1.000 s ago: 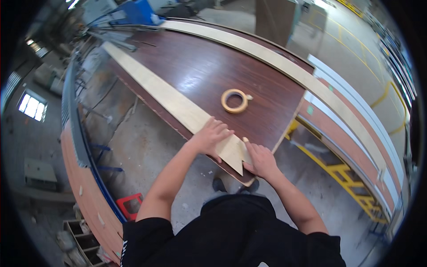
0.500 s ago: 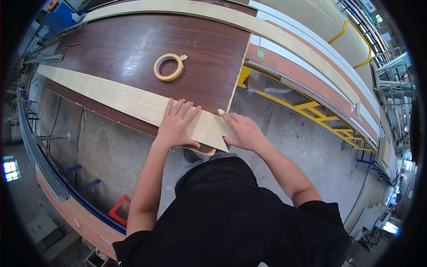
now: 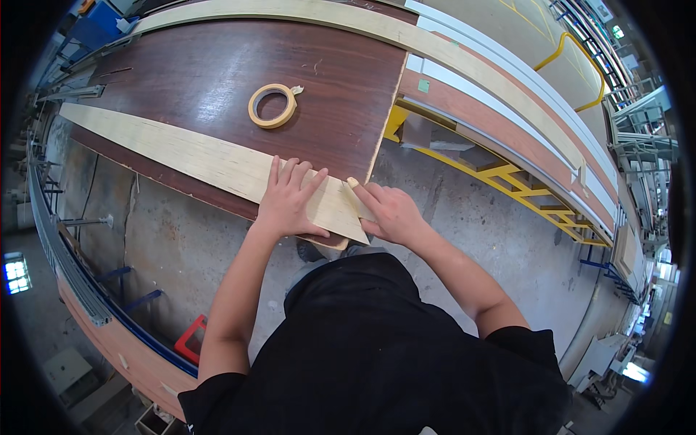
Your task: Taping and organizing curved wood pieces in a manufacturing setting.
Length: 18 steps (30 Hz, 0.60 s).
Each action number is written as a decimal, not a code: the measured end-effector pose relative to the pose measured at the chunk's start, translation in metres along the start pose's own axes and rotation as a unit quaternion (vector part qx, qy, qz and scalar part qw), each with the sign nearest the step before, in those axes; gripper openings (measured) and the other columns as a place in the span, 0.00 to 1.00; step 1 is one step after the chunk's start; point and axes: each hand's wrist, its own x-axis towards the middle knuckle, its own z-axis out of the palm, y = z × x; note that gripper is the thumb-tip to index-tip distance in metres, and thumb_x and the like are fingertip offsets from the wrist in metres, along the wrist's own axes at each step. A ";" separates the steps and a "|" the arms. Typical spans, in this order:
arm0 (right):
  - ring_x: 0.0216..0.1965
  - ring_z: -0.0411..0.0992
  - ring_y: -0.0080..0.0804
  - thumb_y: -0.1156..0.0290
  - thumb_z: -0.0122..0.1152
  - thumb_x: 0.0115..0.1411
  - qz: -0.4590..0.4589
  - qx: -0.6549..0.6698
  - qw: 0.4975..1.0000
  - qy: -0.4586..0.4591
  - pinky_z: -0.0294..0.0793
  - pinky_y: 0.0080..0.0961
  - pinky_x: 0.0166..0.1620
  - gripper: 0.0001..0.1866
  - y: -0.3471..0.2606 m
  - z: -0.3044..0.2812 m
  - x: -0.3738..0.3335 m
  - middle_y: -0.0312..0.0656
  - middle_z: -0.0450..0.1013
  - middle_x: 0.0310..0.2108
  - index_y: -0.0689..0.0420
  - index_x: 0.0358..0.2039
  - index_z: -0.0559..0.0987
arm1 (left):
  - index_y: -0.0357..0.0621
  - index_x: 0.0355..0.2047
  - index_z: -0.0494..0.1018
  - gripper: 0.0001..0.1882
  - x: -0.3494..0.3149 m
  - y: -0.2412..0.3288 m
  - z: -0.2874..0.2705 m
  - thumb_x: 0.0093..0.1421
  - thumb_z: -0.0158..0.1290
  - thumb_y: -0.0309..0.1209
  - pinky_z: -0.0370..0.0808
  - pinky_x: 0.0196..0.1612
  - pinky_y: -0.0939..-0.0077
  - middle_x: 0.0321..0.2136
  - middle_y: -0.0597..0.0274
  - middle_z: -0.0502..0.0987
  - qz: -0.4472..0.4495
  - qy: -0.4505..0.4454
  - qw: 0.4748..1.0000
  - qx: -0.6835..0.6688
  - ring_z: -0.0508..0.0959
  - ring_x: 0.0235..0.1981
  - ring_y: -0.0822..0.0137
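A long pale wooden board (image 3: 174,152) lies along the near edge of a dark brown panel (image 3: 196,80). My left hand (image 3: 286,199) is open on the board near its right end, fingers spread and pressing flat, thumb over the near edge. At the slanted right end, my right hand (image 3: 391,214) grips a small pale piece (image 3: 366,211) between thumb and fingers. Most of that piece is under the hand, so I cannot tell its full shape. Something yellowish (image 3: 353,182) shows at the right index fingertip. A roll of masking tape (image 3: 253,112) rests behind my left hand.
Another long pale board (image 3: 319,10) crosses the panel's far side. To the right, a yellow metal frame (image 3: 500,176) carries long white and reddish boards. A red plastic stool (image 3: 190,338) stands on the floor at lower left, beside a rack of metal profiles (image 3: 87,290).
My right hand has shifted slightly left along the board's slanted end, its index fingertip now nearer the board. My left hand stays in place on the board.
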 end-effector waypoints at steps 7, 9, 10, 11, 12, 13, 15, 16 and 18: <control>0.44 0.73 0.50 0.64 0.66 0.48 0.014 0.100 0.994 -0.032 0.75 0.37 0.47 0.39 0.008 -0.011 0.001 0.49 0.69 0.48 0.59 0.60 0.65 | 0.49 0.63 0.64 0.62 -0.001 0.001 0.001 0.28 0.62 0.70 0.46 0.67 0.37 0.56 0.51 0.65 0.007 0.003 1.000 0.001 0.59 0.62 0.46; 0.46 0.73 0.51 0.64 0.66 0.48 0.023 0.109 0.993 -0.045 0.75 0.38 0.48 0.40 0.008 -0.008 0.001 0.50 0.69 0.48 0.59 0.62 0.64 | 0.49 0.63 0.63 0.61 0.000 0.001 0.001 0.30 0.62 0.69 0.45 0.68 0.37 0.57 0.50 0.64 0.004 -0.006 1.000 -0.004 0.58 0.63 0.46; 0.47 0.72 0.52 0.64 0.66 0.49 0.045 0.113 0.992 -0.037 0.75 0.39 0.48 0.41 0.006 -0.006 0.002 0.50 0.69 0.48 0.59 0.63 0.62 | 0.53 0.62 0.65 0.57 0.001 0.001 0.002 0.34 0.62 0.68 0.44 0.68 0.37 0.60 0.51 0.63 0.029 -0.009 1.000 -0.005 0.57 0.65 0.45; 0.48 0.72 0.52 0.63 0.65 0.49 0.068 0.118 0.990 -0.028 0.75 0.39 0.48 0.43 0.005 -0.006 0.005 0.51 0.68 0.48 0.59 0.65 0.60 | 0.57 0.62 0.66 0.52 0.002 0.001 0.002 0.37 0.61 0.67 0.43 0.68 0.37 0.62 0.51 0.61 0.055 -0.013 0.998 -0.006 0.55 0.66 0.45; 0.48 0.72 0.52 0.63 0.65 0.49 0.066 0.119 0.990 -0.028 0.75 0.39 0.48 0.43 0.007 -0.008 0.007 0.51 0.68 0.48 0.59 0.65 0.60 | 0.57 0.62 0.66 0.52 0.003 0.004 0.003 0.37 0.61 0.67 0.43 0.68 0.37 0.62 0.51 0.61 0.054 -0.013 0.998 -0.005 0.55 0.66 0.45; 0.48 0.71 0.52 0.62 0.65 0.50 0.108 0.149 0.981 -0.062 0.74 0.39 0.49 0.45 0.002 -0.016 0.012 0.51 0.68 0.48 0.59 0.67 0.57 | 0.62 0.61 0.68 0.48 0.001 0.012 0.003 0.40 0.61 0.65 0.43 0.69 0.37 0.64 0.52 0.60 0.077 -0.027 0.997 -0.008 0.54 0.67 0.45; 0.49 0.71 0.52 0.61 0.65 0.51 0.145 0.179 0.968 -0.094 0.74 0.40 0.50 0.46 0.001 -0.018 0.018 0.52 0.68 0.48 0.58 0.68 0.55 | 0.72 0.58 0.71 0.39 0.000 0.023 0.005 0.43 0.61 0.61 0.42 0.68 0.35 0.66 0.56 0.59 0.073 -0.046 0.996 -0.013 0.54 0.68 0.44; 0.49 0.71 0.51 0.61 0.66 0.51 0.172 0.197 0.961 -0.091 0.73 0.39 0.50 0.48 0.003 -0.014 0.022 0.52 0.68 0.47 0.58 0.69 0.54 | 0.72 0.58 0.71 0.39 -0.001 0.024 0.005 0.43 0.61 0.61 0.42 0.68 0.35 0.66 0.56 0.59 0.069 -0.044 0.997 -0.003 0.54 0.68 0.44; 0.48 0.71 0.51 0.60 0.66 0.50 0.177 0.219 0.956 -0.085 0.72 0.38 0.51 0.49 0.006 -0.008 0.027 0.52 0.69 0.46 0.58 0.69 0.52 | 0.74 0.60 0.68 0.41 -0.003 0.024 0.008 0.42 0.63 0.59 0.41 0.69 0.35 0.66 0.57 0.59 0.057 -0.040 0.997 -0.038 0.53 0.68 0.45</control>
